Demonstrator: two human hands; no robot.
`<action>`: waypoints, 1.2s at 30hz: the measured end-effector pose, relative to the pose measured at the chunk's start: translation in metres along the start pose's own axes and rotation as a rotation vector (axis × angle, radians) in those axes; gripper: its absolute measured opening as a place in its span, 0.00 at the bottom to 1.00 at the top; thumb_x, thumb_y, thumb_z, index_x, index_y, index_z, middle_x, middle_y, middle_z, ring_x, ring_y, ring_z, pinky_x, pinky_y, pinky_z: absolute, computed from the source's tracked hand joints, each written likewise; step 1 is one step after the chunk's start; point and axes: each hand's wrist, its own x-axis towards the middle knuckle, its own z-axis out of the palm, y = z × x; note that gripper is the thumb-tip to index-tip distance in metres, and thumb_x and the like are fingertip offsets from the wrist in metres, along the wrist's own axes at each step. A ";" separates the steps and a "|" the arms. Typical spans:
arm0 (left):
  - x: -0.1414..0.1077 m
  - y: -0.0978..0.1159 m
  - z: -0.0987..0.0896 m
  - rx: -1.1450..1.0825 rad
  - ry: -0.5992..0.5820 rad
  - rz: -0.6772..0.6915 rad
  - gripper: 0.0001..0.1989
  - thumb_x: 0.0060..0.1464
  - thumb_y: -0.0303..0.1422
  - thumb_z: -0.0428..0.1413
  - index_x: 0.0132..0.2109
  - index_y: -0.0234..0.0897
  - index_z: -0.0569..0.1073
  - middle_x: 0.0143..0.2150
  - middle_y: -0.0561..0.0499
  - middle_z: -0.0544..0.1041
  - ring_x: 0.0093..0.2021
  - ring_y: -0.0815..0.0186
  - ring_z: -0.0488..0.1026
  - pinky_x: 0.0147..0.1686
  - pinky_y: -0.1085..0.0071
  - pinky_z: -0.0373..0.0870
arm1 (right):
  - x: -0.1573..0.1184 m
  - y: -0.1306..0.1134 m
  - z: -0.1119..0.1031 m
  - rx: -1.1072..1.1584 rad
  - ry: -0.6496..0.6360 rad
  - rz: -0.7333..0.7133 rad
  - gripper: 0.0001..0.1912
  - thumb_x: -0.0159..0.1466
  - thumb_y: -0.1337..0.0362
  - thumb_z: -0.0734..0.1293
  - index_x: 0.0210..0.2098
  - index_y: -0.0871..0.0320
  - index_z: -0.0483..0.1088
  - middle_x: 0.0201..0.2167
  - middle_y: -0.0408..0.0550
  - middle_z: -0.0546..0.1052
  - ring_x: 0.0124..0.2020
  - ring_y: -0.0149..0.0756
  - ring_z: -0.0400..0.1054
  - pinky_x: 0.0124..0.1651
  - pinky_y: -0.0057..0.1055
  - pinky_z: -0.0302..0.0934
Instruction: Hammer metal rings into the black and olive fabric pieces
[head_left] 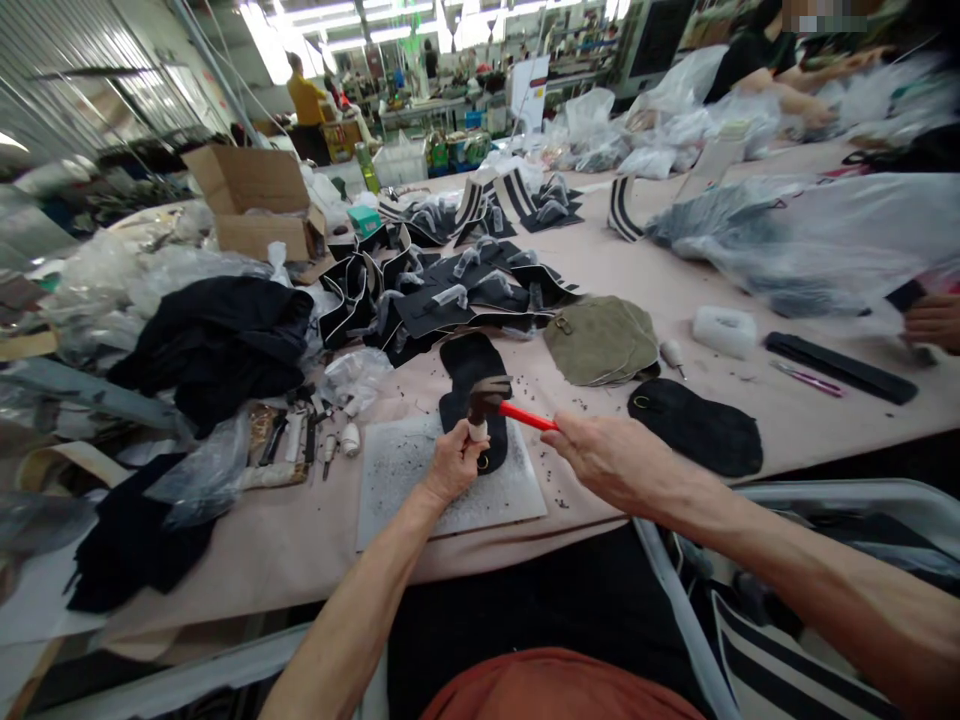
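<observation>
My left hand (456, 462) is closed round a punch tool with a pale handle (478, 430), held upright over a black fabric piece (474, 362). That piece lies partly on a white board (397, 485) strewn with dark specks, and a small brass ring shows at its near end. In my right hand (592, 445) is the red handle of a hammer (529, 415). The hammer's metal head is at the top of the punch; whether they touch is hard to tell. Another black piece (697, 428) with a ring lies to the right, near olive pieces (602, 340).
Tools in a tray (283, 445) and a dark cloth heap (217, 335) are on the left. Black strapped pieces (465, 285) lie beyond the board. Rightward are a white roll (724, 331), pink-handled snips (810, 380) and plastic bags (810, 230). Another person's hand (934, 322) shows at the right edge.
</observation>
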 end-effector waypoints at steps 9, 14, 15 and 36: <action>0.000 -0.004 0.000 -0.007 -0.013 -0.004 0.08 0.56 0.29 0.57 0.44 0.40 0.74 0.37 0.48 0.82 0.35 0.60 0.80 0.37 0.67 0.76 | -0.003 -0.013 -0.001 0.183 0.215 0.042 0.22 0.72 0.49 0.51 0.30 0.55 0.63 0.17 0.44 0.64 0.17 0.31 0.54 0.24 0.31 0.45; 0.000 -0.006 -0.001 -0.011 -0.004 -0.022 0.06 0.54 0.29 0.59 0.41 0.40 0.75 0.34 0.49 0.81 0.34 0.62 0.78 0.36 0.69 0.73 | -0.005 0.012 0.027 0.055 -0.109 0.049 0.17 0.71 0.53 0.57 0.34 0.56 0.68 0.21 0.47 0.72 0.21 0.35 0.62 0.27 0.31 0.46; -0.001 -0.007 -0.001 -0.001 -0.006 -0.018 0.07 0.54 0.28 0.59 0.42 0.40 0.75 0.35 0.49 0.81 0.35 0.62 0.78 0.37 0.69 0.73 | -0.004 0.019 0.031 0.092 -0.117 0.092 0.17 0.71 0.54 0.56 0.34 0.57 0.68 0.22 0.47 0.72 0.22 0.35 0.64 0.27 0.31 0.47; 0.001 0.003 0.007 -0.009 0.135 -0.118 0.10 0.51 0.36 0.62 0.40 0.37 0.73 0.35 0.49 0.81 0.33 0.63 0.78 0.37 0.69 0.76 | 0.017 -0.045 0.152 0.080 0.166 0.010 0.17 0.69 0.59 0.64 0.55 0.55 0.72 0.53 0.55 0.73 0.50 0.47 0.63 0.52 0.43 0.55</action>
